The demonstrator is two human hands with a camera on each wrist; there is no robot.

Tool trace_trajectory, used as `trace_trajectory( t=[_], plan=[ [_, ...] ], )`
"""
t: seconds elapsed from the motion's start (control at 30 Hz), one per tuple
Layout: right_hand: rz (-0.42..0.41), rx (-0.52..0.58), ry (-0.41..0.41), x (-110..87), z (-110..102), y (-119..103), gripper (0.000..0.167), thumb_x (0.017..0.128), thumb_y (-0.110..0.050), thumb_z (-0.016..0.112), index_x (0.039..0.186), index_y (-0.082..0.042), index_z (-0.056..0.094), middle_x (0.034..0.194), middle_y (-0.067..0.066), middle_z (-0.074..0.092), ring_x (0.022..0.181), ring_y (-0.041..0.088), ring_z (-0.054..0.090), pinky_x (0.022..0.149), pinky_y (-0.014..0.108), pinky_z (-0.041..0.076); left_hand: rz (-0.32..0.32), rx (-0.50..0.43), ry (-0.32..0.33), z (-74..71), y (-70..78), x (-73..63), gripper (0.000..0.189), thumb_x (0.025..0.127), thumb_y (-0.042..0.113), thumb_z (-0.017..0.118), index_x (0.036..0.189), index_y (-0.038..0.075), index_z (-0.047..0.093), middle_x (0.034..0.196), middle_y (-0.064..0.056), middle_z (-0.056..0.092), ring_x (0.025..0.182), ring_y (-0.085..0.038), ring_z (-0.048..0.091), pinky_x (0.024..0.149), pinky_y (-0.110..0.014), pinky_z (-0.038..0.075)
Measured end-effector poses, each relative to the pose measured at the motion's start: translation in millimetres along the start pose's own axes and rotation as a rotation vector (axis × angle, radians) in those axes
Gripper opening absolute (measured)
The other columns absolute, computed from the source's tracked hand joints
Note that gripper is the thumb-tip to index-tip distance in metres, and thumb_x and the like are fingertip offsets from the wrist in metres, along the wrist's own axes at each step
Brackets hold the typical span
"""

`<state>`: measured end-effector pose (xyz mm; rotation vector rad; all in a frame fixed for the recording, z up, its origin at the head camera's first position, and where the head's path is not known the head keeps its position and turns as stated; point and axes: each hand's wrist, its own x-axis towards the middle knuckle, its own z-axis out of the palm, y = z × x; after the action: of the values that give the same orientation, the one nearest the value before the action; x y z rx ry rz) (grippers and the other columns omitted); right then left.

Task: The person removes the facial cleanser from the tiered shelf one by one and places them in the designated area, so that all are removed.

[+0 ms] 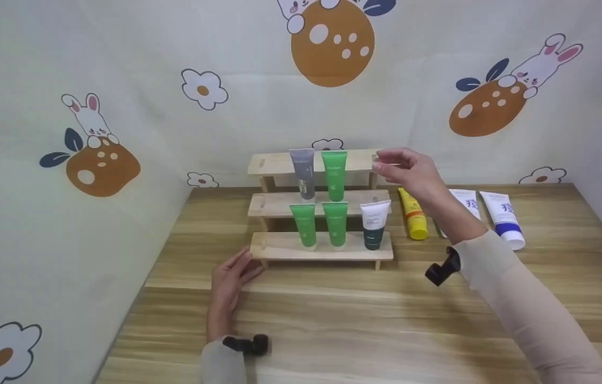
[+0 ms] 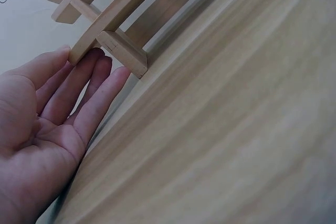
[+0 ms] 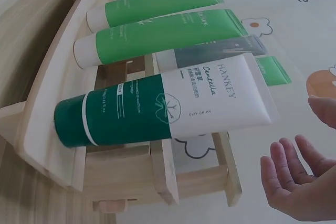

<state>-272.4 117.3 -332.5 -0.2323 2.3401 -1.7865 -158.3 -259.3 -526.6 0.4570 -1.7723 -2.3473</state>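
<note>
Head view: 1 3-tier stand of pale wood [image 1: 277, 248], set on a brown wood-grain worktop [image 1: 332, 330] before a cream cloth backdrop printed with rabbits, orange fruit and flowers [image 1: 258, 48].

Lowest tier, left to right: 2 green plastic squeeze tubes [image 1: 305, 224] with pale caps, standing; 1 white-and-dark-green tube [image 1: 374, 220], upright on its cap near the right end, lettered "HANKEY Centella" in the right wrist view.

Middle tier: 1 grey tube [image 1: 303, 170] and, just right of it, 1 green tube [image 1: 335, 173], both upright.

Worktop, right of the stand: 1 yellow tube with an orange band [image 1: 414, 216]; 1 white tube [image 1: 465, 200], partly hidden by the right arm; 1 white tube with a blue band [image 1: 503, 216]. All lie flat.

Hands, well apart: left hand [image 1: 230, 278] pinches the lowest tier's left end, thumb above, fingers beneath; right hand [image 1: 411, 172], thumb and fingers parted, holds nothing near the top tier's right end.
</note>
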Motion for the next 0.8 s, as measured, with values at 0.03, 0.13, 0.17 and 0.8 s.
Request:
trace_trajectory(
  t=[0.03, 0.13, 0.17, 0.8],
  plan=[
    [-0.001, 0.005, -0.004, 1.9, 2, -2, 0.059, 0.094, -0.041, 0.070, 0.143, -0.013, 0.052, 0.141, 0.007, 0.056, 0.126, 0.022, 0.057, 0.115, 0.038, 0.051, -0.005, 0.002, 0.004, 0.3, 0.3, 0.2, 0.044, 0.098, 0.012, 0.065, 0.136, -0.007, 0.055, 0.127, -0.017, 0.068, 0.096, -0.017, 0.074, 0.090, -0.038, 0.065],
    [0.004, 0.007, -0.005, 5.7, 8, -8, 0.057, 0.093, -0.039, 0.072, 0.141, -0.015, 0.053, 0.141, 0.006, 0.057, 0.128, 0.023, 0.056, 0.115, 0.039, 0.051, -0.017, 0.005, 0.018, 1.9, 1.6, 0.5, 0.042, 0.098, 0.012, 0.065, 0.135, -0.006, 0.057, 0.132, -0.020, 0.065, 0.097, -0.018, 0.074, 0.091, -0.039, 0.065],
    [0.004, 0.003, -0.006, 6.4, 11, -11, 0.057, 0.092, -0.039, 0.072, 0.140, -0.016, 0.054, 0.141, 0.006, 0.057, 0.129, 0.024, 0.056, 0.116, 0.040, 0.050, -0.018, 0.010, 0.018, 1.9, 1.7, 0.7, 0.043, 0.098, 0.013, 0.065, 0.136, -0.006, 0.056, 0.134, -0.021, 0.063, 0.098, -0.018, 0.074, 0.091, -0.039, 0.065],
    [0.072, 0.021, -0.094, 29.1, 41, -26, 0.054, 0.092, -0.021, 0.074, 0.141, -0.010, 0.054, 0.142, 0.010, 0.058, 0.127, 0.026, 0.059, 0.111, 0.040, 0.054, -0.008, 0.001, 0.002, 0.0, 0.3, -0.7, 0.044, 0.098, 0.012, 0.066, 0.136, -0.008, 0.055, 0.134, -0.021, 0.062, 0.102, -0.019, 0.072, 0.093, -0.040, 0.065]
  ],
)
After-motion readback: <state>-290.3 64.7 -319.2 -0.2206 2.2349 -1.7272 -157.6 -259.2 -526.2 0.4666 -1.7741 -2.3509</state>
